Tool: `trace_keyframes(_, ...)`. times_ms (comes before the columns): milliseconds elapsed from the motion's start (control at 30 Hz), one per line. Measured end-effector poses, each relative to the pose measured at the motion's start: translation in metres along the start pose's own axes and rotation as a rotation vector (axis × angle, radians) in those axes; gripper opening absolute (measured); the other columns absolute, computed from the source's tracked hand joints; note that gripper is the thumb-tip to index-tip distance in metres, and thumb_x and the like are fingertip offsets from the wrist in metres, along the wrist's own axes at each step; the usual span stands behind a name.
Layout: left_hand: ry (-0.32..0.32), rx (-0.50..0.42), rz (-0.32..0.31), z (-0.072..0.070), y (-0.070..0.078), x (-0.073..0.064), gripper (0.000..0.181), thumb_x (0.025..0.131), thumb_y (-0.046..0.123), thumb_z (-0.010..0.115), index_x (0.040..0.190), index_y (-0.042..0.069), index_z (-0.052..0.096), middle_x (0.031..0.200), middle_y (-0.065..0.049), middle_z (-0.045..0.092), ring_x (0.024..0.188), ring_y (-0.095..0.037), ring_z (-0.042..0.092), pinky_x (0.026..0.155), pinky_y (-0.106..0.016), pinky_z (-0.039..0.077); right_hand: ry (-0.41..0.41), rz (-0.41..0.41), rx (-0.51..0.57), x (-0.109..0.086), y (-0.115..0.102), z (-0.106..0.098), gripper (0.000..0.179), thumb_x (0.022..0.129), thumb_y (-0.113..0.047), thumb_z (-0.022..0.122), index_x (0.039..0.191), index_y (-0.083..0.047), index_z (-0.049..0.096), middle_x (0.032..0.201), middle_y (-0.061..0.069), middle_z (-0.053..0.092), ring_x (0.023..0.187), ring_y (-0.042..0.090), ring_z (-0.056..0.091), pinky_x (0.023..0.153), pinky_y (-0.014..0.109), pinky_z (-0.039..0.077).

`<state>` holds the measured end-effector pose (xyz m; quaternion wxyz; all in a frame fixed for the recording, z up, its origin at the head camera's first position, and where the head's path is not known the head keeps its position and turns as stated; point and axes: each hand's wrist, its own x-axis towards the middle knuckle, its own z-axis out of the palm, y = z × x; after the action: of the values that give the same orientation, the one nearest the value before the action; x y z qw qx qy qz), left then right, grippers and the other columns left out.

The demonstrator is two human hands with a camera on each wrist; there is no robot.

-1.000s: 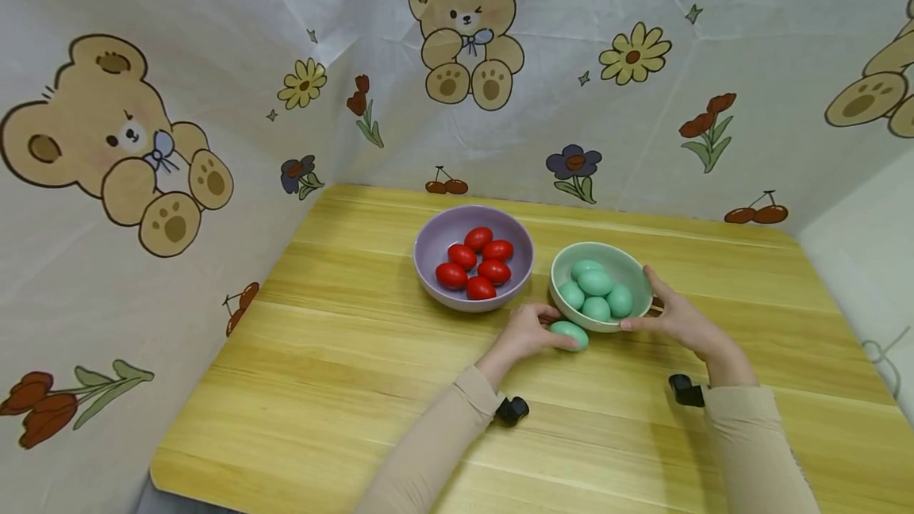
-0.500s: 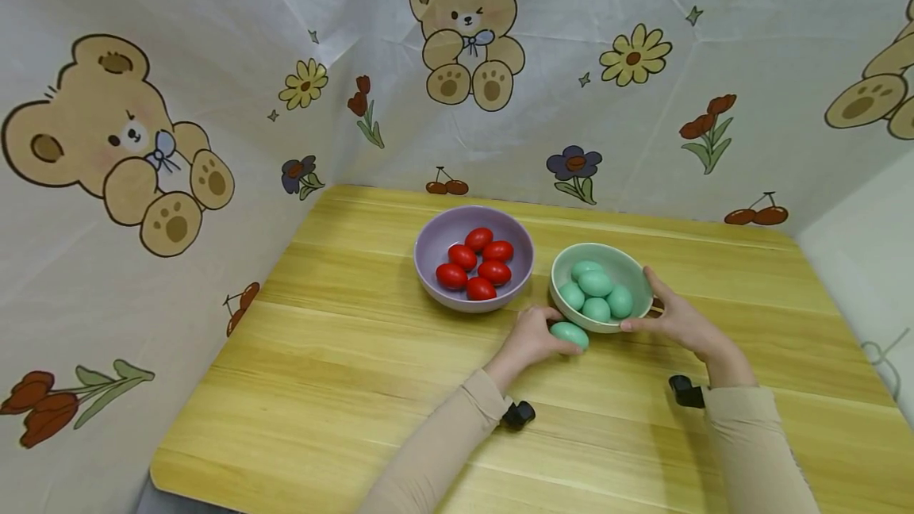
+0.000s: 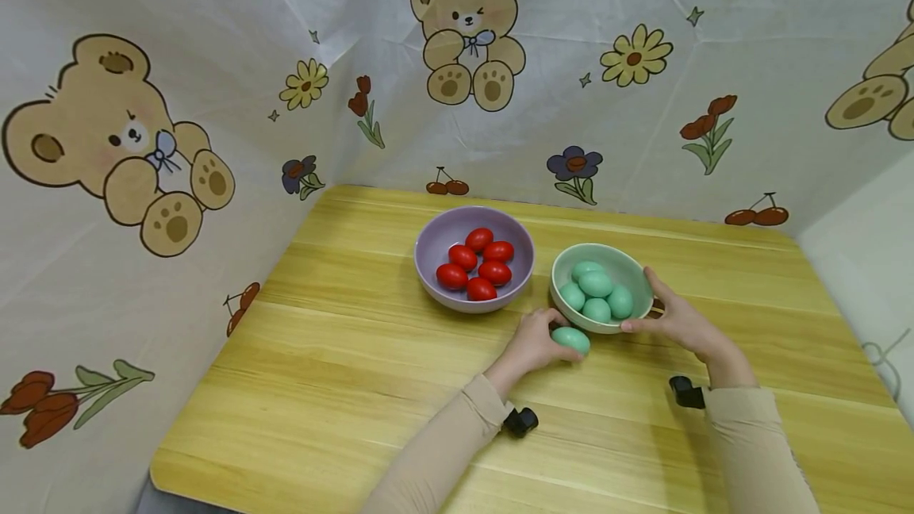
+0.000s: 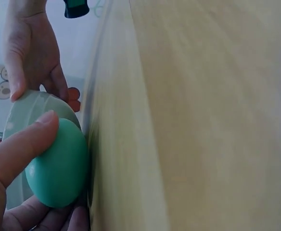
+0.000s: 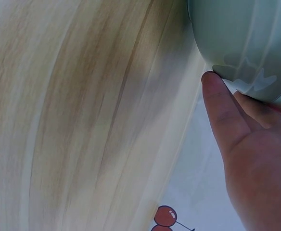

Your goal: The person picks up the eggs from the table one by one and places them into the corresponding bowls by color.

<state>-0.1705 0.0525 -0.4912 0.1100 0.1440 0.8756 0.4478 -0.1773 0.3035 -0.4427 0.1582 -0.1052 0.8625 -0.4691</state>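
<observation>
My left hand (image 3: 531,345) pinches a green egg (image 3: 570,341) between thumb and fingers, just in front of the light green bowl (image 3: 559,309). Close up in the left wrist view, the thumb lies on the upper side of the egg (image 4: 58,163), with fingers under it. Several more green eggs (image 3: 596,284) lie inside the bowl. My right hand (image 3: 684,326) holds that bowl at its right side, thumb at the front and fingers around the far side. In the right wrist view, fingertips touch the outer wall of the bowl (image 5: 241,43).
Left of the green bowl stands a purple bowl (image 3: 428,280) with several red eggs (image 3: 480,264) in it. Both bowls rest on a wood-grain table (image 3: 321,371). A white cloth printed with bears (image 3: 471,30) hangs behind and to the left.
The left hand has shifted slightly right and toward me, and the green egg has come a little toward me with it. The right hand and both bowls stay in place.
</observation>
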Motion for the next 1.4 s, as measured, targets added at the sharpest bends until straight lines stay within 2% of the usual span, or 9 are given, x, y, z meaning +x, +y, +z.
trace_keyframes(367,-0.030,-0.201,-0.033,-0.001,-0.002,-0.005,0.043,0.062,0.030,0.087,0.095,0.016,0.063,0.086,0.011,0.056,0.082,-0.005,0.051,0.072,-0.019,0.045,-0.002,-0.002,0.009,0.000,0.001,0.001,0.109,0.082,-0.019,0.072,0.145,-0.007,-0.015,0.148,0.029,-0.005,0.127,0.053,0.018,0.097,0.062,0.028)
trace_keyframes(500,-0.049,-0.245,-0.062,-0.003,-0.002,-0.007,0.043,0.063,0.030,0.086,0.097,0.016,0.064,0.087,0.010,0.057,0.082,-0.005,0.052,0.072,-0.020,0.046,-0.001,-0.004,0.006,0.000,0.001,0.001,0.109,0.082,-0.019,0.072,0.145,-0.007,-0.015,0.148,0.029,-0.005,0.127,0.053,0.018,0.096,0.063,0.028)
trace_keyframes(600,-0.071,-0.252,-0.056,-0.005,-0.002,-0.010,0.042,0.064,0.030,0.086,0.098,0.016,0.063,0.088,0.010,0.057,0.083,-0.005,0.053,0.073,-0.020,0.046,-0.001,-0.008,0.007,0.001,0.002,0.001,0.109,0.082,-0.019,0.072,0.145,-0.007,-0.015,0.148,0.029,-0.005,0.127,0.053,0.018,0.096,0.062,0.028)
trace_keyframes(767,-0.141,-0.270,0.033,-0.012,-0.001,-0.013,0.041,0.068,0.026,0.084,0.099,0.017,0.060,0.091,0.011,0.057,0.084,-0.004,0.053,0.074,-0.019,0.046,-0.001,-0.010,0.000,0.001,0.002,0.001,0.108,0.082,-0.019,0.072,0.145,-0.007,-0.015,0.149,0.029,-0.004,0.127,0.052,0.019,0.097,0.061,0.029)
trace_keyframes(900,-0.202,-0.389,0.130,-0.018,0.003,-0.012,0.040,0.071,0.017,0.082,0.104,0.015,0.058,0.098,0.010,0.057,0.088,-0.005,0.055,0.079,-0.019,0.047,-0.001,-0.018,-0.003,0.001,0.000,0.001,0.108,0.082,-0.019,0.072,0.145,-0.007,-0.014,0.148,0.029,-0.004,0.127,0.052,0.019,0.096,0.062,0.029)
trace_keyframes(1000,-0.221,-0.475,0.194,-0.022,0.008,-0.008,0.042,0.074,0.014,0.080,0.109,0.013,0.057,0.103,0.008,0.057,0.091,-0.006,0.056,0.083,-0.020,0.047,0.003,-0.023,0.006,0.000,-0.001,0.000,0.108,0.082,-0.018,0.072,0.145,-0.007,-0.014,0.148,0.029,-0.004,0.127,0.053,0.018,0.096,0.063,0.028)
trace_keyframes(1067,-0.205,-0.504,0.217,-0.025,0.012,-0.006,0.043,0.074,0.014,0.079,0.111,0.012,0.057,0.105,0.008,0.056,0.093,-0.006,0.056,0.084,-0.020,0.047,0.002,-0.025,0.011,0.000,-0.001,0.000,0.108,0.082,-0.018,0.072,0.145,-0.008,-0.015,0.148,0.029,-0.005,0.127,0.053,0.018,0.096,0.064,0.028)
trace_keyframes(1200,-0.128,-0.490,0.229,-0.028,0.019,0.001,0.046,0.075,0.018,0.079,0.115,0.012,0.056,0.109,0.010,0.056,0.096,-0.005,0.055,0.086,-0.020,0.046,-0.004,-0.025,0.009,0.000,0.001,0.000,0.108,0.082,-0.019,0.072,0.145,-0.007,-0.015,0.148,0.028,-0.006,0.127,0.053,0.018,0.096,0.064,0.028)
trace_keyframes(1400,-0.022,-0.332,0.251,-0.027,0.025,0.013,0.048,0.076,0.030,0.077,0.117,0.014,0.057,0.108,0.011,0.057,0.091,-0.004,0.055,0.082,-0.021,0.047,0.000,-0.021,0.009,0.000,0.004,0.000,0.108,0.083,-0.022,0.072,0.145,-0.007,-0.015,0.149,0.027,-0.006,0.128,0.052,0.016,0.096,0.064,0.027)
